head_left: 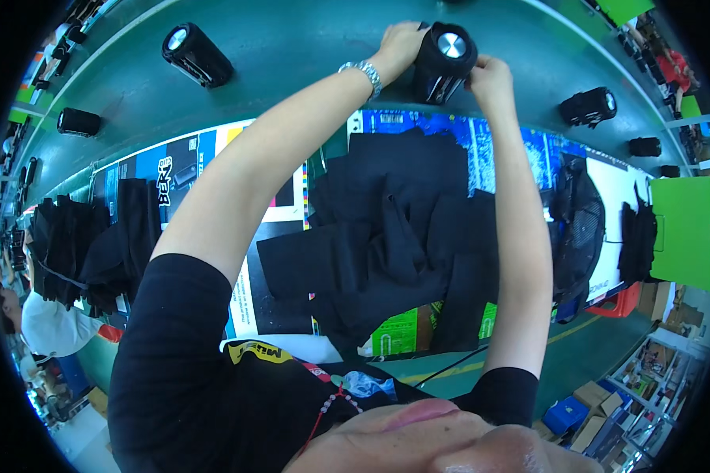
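A black cylindrical portable speaker [442,72] with a round silver end facing up stands on the green belt, at arm's length. My left hand [401,49] is closed at its left upper side, the fingertips partly hidden behind it. On the opposite side my right hand [493,81] is closed with bent fingers at the speaker's right edge. Whether a thin black cloth lies around the speaker I cannot tell. Nearer to me, under my arms, loose black fabric pieces [394,213] are spread in an overlapping heap on the printed sheets.
More speakers lie on the belt: one [197,55] to the left, a smaller-looking one [79,121] beyond it, another [588,107] to the right. A bundle of black fabric [63,244] sits at far left. A black mesh item [580,229] and a green bin [686,232] are at right.
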Demonstrator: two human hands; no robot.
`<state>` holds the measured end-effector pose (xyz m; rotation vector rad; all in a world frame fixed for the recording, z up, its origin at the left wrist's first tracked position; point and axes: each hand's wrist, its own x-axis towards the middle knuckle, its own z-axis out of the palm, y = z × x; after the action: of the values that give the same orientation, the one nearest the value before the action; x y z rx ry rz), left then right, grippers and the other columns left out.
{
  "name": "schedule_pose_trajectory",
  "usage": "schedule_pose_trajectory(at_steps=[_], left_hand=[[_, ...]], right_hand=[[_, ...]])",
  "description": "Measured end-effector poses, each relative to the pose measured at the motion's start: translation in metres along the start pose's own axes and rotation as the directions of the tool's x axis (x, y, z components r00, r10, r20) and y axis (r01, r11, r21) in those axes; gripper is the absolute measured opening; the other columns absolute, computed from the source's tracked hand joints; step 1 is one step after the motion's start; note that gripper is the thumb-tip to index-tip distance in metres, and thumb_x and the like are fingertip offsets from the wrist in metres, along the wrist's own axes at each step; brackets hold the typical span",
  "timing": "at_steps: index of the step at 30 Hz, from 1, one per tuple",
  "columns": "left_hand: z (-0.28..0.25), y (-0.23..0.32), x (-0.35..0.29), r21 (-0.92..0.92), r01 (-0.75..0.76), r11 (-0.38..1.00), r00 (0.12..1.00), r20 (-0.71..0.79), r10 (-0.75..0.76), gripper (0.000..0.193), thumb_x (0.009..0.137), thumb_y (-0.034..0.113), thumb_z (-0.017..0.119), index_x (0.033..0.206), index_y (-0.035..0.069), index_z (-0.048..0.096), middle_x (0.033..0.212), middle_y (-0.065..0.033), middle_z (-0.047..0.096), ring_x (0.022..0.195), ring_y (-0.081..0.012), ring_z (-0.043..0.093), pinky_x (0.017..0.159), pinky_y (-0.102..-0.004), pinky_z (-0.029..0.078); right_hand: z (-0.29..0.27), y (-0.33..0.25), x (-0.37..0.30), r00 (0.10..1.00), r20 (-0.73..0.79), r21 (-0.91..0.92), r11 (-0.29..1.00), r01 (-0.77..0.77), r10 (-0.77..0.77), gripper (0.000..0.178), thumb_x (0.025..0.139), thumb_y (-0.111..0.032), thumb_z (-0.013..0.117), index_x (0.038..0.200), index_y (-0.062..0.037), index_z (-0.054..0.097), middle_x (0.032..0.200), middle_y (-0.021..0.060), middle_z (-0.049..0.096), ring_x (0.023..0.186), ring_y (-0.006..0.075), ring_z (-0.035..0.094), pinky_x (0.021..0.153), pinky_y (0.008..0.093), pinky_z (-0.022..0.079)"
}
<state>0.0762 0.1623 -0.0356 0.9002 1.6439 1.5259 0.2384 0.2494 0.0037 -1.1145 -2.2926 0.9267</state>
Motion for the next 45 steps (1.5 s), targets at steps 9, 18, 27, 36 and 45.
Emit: schedule_pose_trajectory(at_steps=[9, 18, 27, 36, 45], left_hand=[[0.029, -0.017, 0.005, 0.894, -0.226, 0.387, 0.844, -0.018, 0.536, 0.035, 0.091, 0.031, 0.049, 0.106, 0.005, 0.066, 0.125, -0.0215, 0.052, 0.123, -0.0405, 0.042, 0.105, -0.0521, 0.029], [0.01, 0.05, -0.036, 0.373, -0.375, 0.849, 0.882, -0.139, 0.451, 0.05, 0.089, 0.046, 0.052, 0.119, 0.006, 0.058, 0.11, -0.0161, 0.063, 0.103, -0.0345, 0.06, 0.09, -0.0419, 0.046], [-0.032, 0.092, -0.062, -0.052, -0.296, 0.954, 0.936, -0.215, 0.278, 0.058, 0.083, 0.042, 0.068, 0.109, -0.007, 0.052, 0.101, -0.0162, 0.062, 0.09, -0.0201, 0.065, 0.064, -0.0307, 0.058], [-0.045, 0.075, -0.103, 0.071, -0.116, 0.991, 0.981, -0.145, 0.126, 0.061, 0.093, 0.046, 0.054, 0.126, -0.005, 0.051, 0.125, -0.0142, 0.054, 0.11, -0.0167, 0.051, 0.095, -0.0306, 0.04], [-0.052, 0.123, -0.046, 0.221, -0.444, 0.868, 0.896, 0.099, 0.433, 0.035, 0.091, 0.032, 0.059, 0.114, 0.006, 0.065, 0.102, -0.0041, 0.066, 0.081, -0.009, 0.054, 0.068, -0.0231, 0.044]], right_hand=[[-0.001, 0.035, -0.008, 1.0, -0.021, -0.096, 0.995, -0.007, 0.005, 0.019, 0.074, -0.013, 0.059, 0.084, -0.001, 0.07, 0.078, 0.0217, 0.066, 0.081, 0.0352, 0.067, 0.075, 0.0393, 0.052], [-0.006, -0.005, -0.032, 0.992, -0.122, -0.42, 0.907, -0.026, -0.028, 0.019, 0.076, -0.015, 0.059, 0.089, -0.0076, 0.072, 0.091, 0.0199, 0.067, 0.089, 0.0393, 0.064, 0.083, 0.0445, 0.051], [-0.001, -0.042, -0.042, 0.893, -0.384, 0.439, 0.897, -0.048, 0.235, 0.068, 0.08, -0.06, 0.062, 0.099, 0.005, 0.061, 0.077, 0.0177, 0.065, 0.077, 0.0261, 0.065, 0.071, 0.0378, 0.051], [0.001, -0.07, -0.036, 0.957, -0.217, 0.739, 0.608, 0.29, -0.193, 0.051, 0.069, -0.023, 0.083, 0.107, -0.0023, 0.057, 0.096, 0.0046, 0.063, 0.085, 0.0127, 0.059, 0.077, 0.0277, 0.048], [0.004, -0.065, -0.041, 0.923, -0.032, 0.534, 0.774, 0.339, -0.383, 0.074, 0.066, -0.025, 0.084, 0.121, 0.006, 0.046, 0.109, 0.0143, 0.06, 0.101, 0.0188, 0.059, 0.087, 0.0296, 0.047]])
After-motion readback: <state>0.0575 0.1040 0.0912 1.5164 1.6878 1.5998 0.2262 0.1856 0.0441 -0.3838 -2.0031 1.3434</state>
